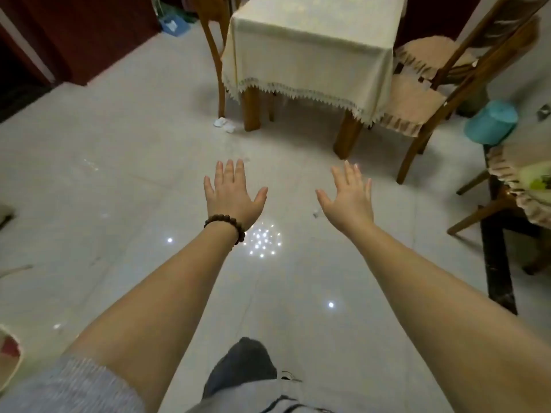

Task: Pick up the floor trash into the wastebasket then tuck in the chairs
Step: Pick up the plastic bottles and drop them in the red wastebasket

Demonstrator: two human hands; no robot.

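Both my hands are stretched out over the tiled floor, fingers spread and holding nothing. My left hand (234, 193) wears a dark bead bracelet; my right hand (348, 198) is beside it. White crumpled paper trash (224, 124) lies on the floor by the table's near-left leg. A small white scrap (316, 213) peeks out just left of my right hand. A teal wastebasket (492, 122) stands at the right behind a wooden chair (432, 93) with a tan cushion, pulled out from the table. Another wooden chair (213, 40) stands at the table's left.
A table (310, 52) under a cream lace-edged cloth stands ahead. A third cushioned chair (518, 186) is at the right edge. A blue dustpan (173, 25) lies at the far back left. Dark red walls border the upper left. Glossy floor reflects lights.
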